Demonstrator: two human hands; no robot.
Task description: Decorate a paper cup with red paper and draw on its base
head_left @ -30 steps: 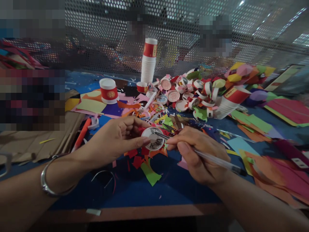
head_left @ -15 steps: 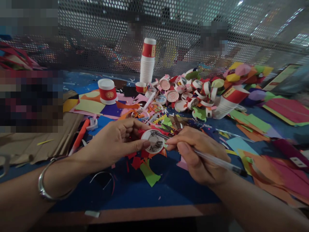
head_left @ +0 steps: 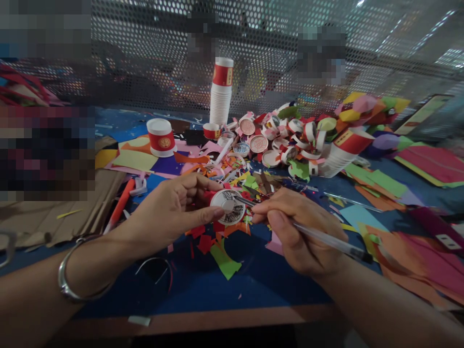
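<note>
My left hand (head_left: 188,200) pinches a cut-off paper cup base (head_left: 227,207) at its left edge, thumb on the face and fingers behind. Its round white face carries dark pen strokes around a pale middle, and red shows behind the rim. In my right hand (head_left: 302,227) is a clear-barrelled pen (head_left: 326,240), gripped near its point. The pen tip reaches the upper right part of the disc. Below the disc, orange, red and green paper scraps (head_left: 224,258) lie on the blue table (head_left: 268,285).
Behind my hands lies a heap of cut cup pieces (head_left: 259,143). A tall paper cup stack (head_left: 220,101), a single cup stack (head_left: 160,137) and a tilted cup stack (head_left: 342,152) stand around it. Cardboard (head_left: 83,208) is at left, coloured paper (head_left: 409,261) at right. A perforated metal screen (head_left: 155,63) rises behind.
The cup base has shifted slightly left and up with my left hand. My right hand still holds the pen against it, and more dark strokes show at the disc's right side.
</note>
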